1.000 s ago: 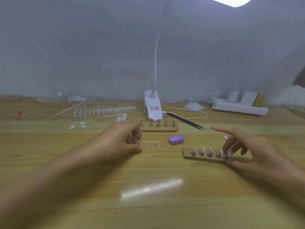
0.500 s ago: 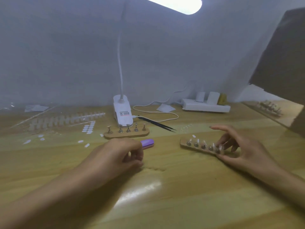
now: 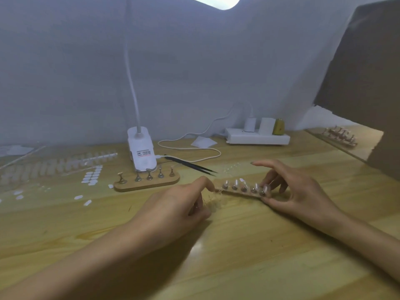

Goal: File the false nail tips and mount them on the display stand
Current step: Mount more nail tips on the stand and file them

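Center-right of frame: right hand (image 3: pixel 299 191) pinches the right end of the wooden display stand (image 3: pixel 237 192) carrying nail tips (image 3: pixel 236 182). The left hand (image 3: pixel 175 210) is curled, index touching the stand's left end; can't tell if it holds anything.

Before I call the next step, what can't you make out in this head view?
- Left hand: its back faces the head camera, so whether the curled fingers hold anything is hidden.
- Nail tips on the near display stand: too small and blurred to tell filed from unfiled.
- Lamp head: cut off by the top edge.
- Lamp base label: print too small to read.
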